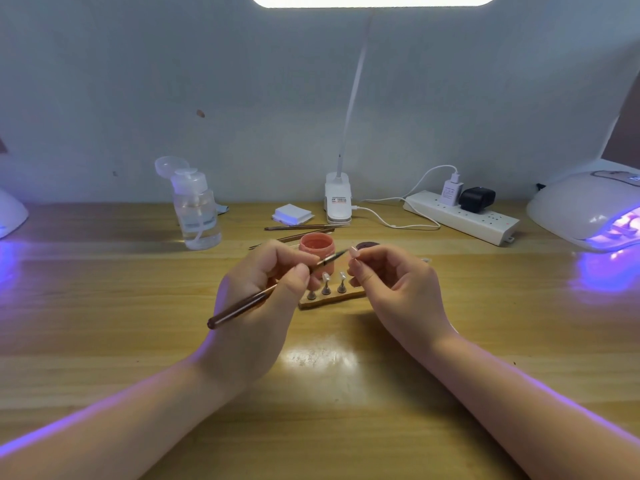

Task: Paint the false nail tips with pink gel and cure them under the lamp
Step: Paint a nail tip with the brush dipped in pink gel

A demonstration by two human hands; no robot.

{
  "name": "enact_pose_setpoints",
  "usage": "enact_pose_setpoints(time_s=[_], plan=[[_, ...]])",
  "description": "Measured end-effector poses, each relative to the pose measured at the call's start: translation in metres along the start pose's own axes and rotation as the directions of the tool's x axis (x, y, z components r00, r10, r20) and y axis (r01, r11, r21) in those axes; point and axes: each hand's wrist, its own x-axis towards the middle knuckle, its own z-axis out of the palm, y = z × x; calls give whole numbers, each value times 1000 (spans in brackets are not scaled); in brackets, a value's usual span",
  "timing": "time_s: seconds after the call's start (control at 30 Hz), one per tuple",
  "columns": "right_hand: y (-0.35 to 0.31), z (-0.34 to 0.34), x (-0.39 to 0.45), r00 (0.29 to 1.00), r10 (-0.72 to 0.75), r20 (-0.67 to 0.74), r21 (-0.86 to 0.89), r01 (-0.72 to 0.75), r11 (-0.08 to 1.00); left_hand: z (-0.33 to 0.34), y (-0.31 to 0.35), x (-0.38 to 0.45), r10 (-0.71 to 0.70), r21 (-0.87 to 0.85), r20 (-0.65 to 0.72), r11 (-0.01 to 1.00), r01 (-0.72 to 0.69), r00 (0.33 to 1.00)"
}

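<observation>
Behind left hand (263,289), nail stand (332,296) (partly hidden).

A thin brush (273,289) is pinched in the left hand (263,299), its tip brought up to a pale nail tip (353,251) pinched by the right hand (391,282). Behind the hands, an open pink gel jar (317,247) is seen on the wooden table (104,306), with a small wooden stand (330,297) of nail holders just before it. A curing lamp (588,209) glowing violet is placed at far right
</observation>
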Motion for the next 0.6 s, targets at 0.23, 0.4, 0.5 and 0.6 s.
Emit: enact_pose_setpoints(time_s=[0.23,0.4,0.5,0.6], plan=[[0,1,0,1000,-5,-4,-2,5,1000,1,1,0,-1,-6,2,1000,1,1000],[-1,1,-1,1000,-16,-20,-21,16,1000,1,0,-1,-17,44,33,999,15,999],[-1,1,0,1000,-8,-28,-29,7,1000,1,1,-2,11,41,6,999,-12,1000],[-2,1,-1,999,-26,-33,-58,24,998,4,1,-2,-1,61,17,998,0,1000]])
